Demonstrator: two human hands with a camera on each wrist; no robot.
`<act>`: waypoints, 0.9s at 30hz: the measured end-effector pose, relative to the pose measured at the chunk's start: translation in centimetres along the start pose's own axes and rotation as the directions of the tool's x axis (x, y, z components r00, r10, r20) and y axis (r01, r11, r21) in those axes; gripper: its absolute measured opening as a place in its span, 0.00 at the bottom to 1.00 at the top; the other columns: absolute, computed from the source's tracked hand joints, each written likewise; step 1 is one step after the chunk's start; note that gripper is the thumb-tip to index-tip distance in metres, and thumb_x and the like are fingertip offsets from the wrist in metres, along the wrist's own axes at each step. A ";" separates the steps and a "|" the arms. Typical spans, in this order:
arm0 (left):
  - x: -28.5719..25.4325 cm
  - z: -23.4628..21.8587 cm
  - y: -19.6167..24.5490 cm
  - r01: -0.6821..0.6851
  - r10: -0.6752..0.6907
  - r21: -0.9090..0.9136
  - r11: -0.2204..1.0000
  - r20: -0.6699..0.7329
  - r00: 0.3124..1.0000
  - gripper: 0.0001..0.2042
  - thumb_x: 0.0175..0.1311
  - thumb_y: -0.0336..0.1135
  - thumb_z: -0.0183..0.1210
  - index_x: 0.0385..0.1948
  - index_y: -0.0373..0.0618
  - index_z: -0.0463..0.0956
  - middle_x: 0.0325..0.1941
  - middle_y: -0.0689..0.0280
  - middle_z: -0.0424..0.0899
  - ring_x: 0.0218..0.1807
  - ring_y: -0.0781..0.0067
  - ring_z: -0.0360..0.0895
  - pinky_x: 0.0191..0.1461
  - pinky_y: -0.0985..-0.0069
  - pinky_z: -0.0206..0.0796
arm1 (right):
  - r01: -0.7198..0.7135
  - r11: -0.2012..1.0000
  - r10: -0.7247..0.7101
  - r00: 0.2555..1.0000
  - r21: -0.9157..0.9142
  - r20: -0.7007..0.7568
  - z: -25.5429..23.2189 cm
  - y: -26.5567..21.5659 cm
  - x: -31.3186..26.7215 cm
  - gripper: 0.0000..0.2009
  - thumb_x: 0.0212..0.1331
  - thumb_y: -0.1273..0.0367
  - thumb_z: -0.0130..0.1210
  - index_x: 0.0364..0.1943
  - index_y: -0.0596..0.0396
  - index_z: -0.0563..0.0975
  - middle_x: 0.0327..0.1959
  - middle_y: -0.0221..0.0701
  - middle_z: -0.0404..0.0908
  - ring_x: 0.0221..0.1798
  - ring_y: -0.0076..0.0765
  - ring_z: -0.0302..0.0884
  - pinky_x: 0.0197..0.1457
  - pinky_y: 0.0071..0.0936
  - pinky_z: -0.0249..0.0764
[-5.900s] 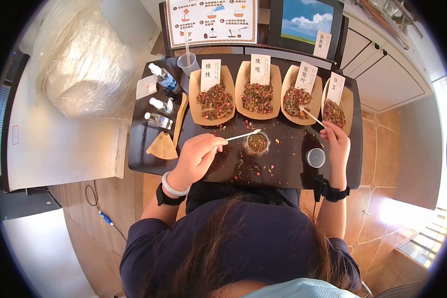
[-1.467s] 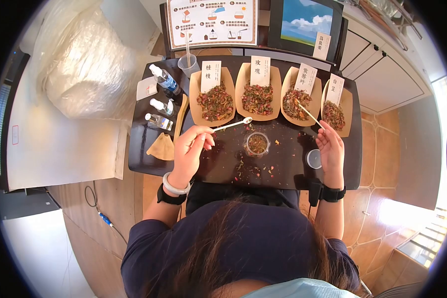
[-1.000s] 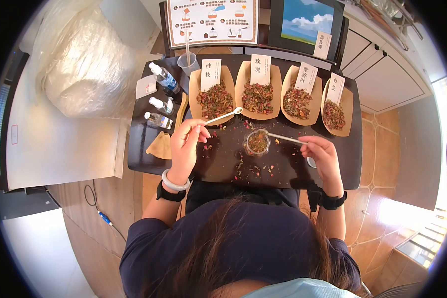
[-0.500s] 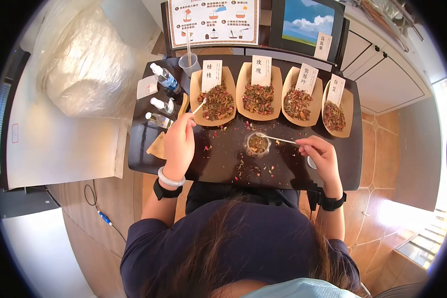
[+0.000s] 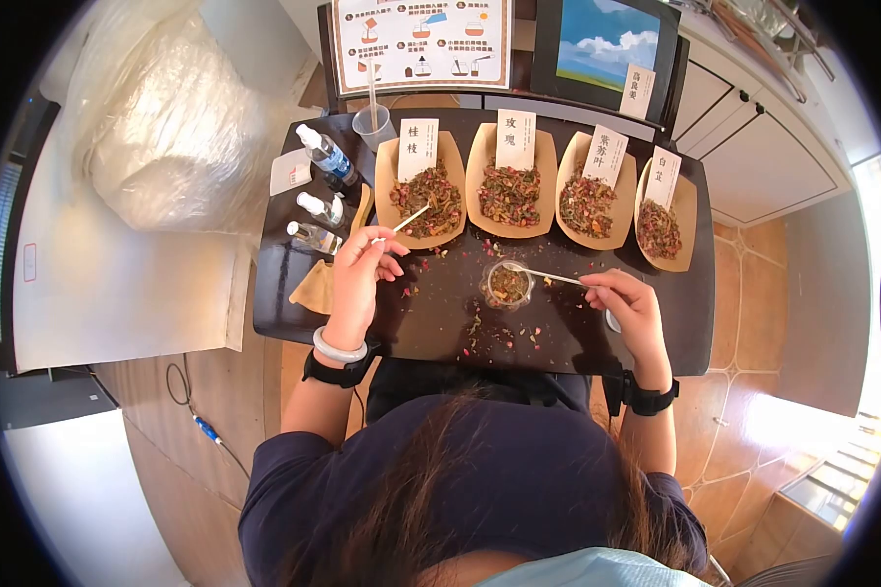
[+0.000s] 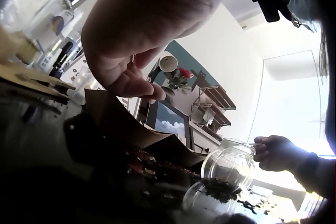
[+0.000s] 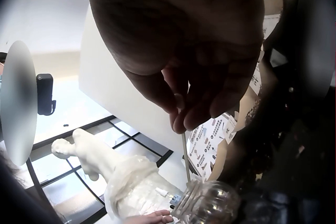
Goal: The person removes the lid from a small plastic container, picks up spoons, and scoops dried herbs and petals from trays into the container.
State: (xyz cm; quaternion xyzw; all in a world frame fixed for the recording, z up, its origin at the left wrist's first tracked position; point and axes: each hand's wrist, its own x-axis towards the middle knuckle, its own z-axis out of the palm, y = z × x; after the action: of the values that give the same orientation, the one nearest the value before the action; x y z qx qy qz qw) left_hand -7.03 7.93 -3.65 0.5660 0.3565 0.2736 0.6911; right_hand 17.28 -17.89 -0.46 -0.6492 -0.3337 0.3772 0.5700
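My left hand (image 5: 354, 289) pinches a small white spoon (image 5: 410, 219), its far end over the dried herbs (image 5: 431, 203) in the leftmost paper tray (image 5: 386, 161). In the left wrist view, the spoon is hidden behind the fingers of the left hand (image 6: 142, 40). Between finger and thumb, my right hand (image 5: 633, 305) holds a second thin spoon (image 5: 563, 279) that reaches over the rim of a small glass jar (image 5: 507, 295) with herb mix inside. The right wrist view shows its stem (image 7: 185, 155) dipping to the jar (image 7: 215, 203). A round lid (image 5: 613, 321) lies partly hidden by the right hand.
Further right stand several more herb-filled paper trays (image 5: 476, 161) with name cards. Spray bottles (image 5: 328, 157), a plastic cup (image 5: 372, 127) and a folded tan piece (image 5: 312, 290) occupy the table's left side. Herb crumbs (image 5: 475, 331) are scattered around the jar. An instruction sheet (image 5: 421, 44) stands behind.
My right hand has brought its spoon from the third tray leftward to the jar. My left hand has moved left, and its spoon now points into the leftmost tray.
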 end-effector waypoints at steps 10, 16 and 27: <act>0.1 -0.8 -0.6 0.029 -0.026 -0.173 0.985 0.020 0.999 0.09 0.69 0.29 0.46 0.44 0.39 0.73 0.35 0.59 0.82 0.28 0.76 0.76 0.34 0.82 0.67 | -0.015 1.000 0.016 1.000 0.022 -0.017 -0.4 0.1 -0.1 0.11 0.62 0.78 0.47 0.43 0.63 0.80 0.34 0.29 0.77 0.36 0.21 0.74 0.44 0.18 0.71; -0.1 -0.7 -0.3 0.016 -0.010 -0.204 0.979 0.033 0.999 0.09 0.69 0.29 0.45 0.43 0.38 0.73 0.34 0.59 0.82 0.28 0.75 0.76 0.34 0.82 0.66 | -0.027 0.999 0.030 0.998 0.040 -0.062 -0.7 0.3 -0.1 0.11 0.63 0.77 0.47 0.43 0.63 0.81 0.33 0.29 0.78 0.36 0.20 0.74 0.43 0.17 0.70; -1.3 0.0 0.8 0.011 0.052 -0.277 0.961 0.216 0.975 0.09 0.67 0.27 0.45 0.39 0.36 0.75 0.29 0.60 0.81 0.30 0.74 0.76 0.36 0.79 0.68 | -0.016 0.973 0.070 0.971 0.229 -0.230 -1.3 1.4 0.0 0.12 0.64 0.75 0.47 0.46 0.64 0.79 0.31 0.27 0.79 0.33 0.18 0.72 0.40 0.14 0.69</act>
State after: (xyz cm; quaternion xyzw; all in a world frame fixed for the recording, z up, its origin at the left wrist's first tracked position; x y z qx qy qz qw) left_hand -7.76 7.03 -2.67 0.4944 0.2297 0.2633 0.7959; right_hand 18.46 -18.70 -1.74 -0.6277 -0.2045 0.3450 0.6672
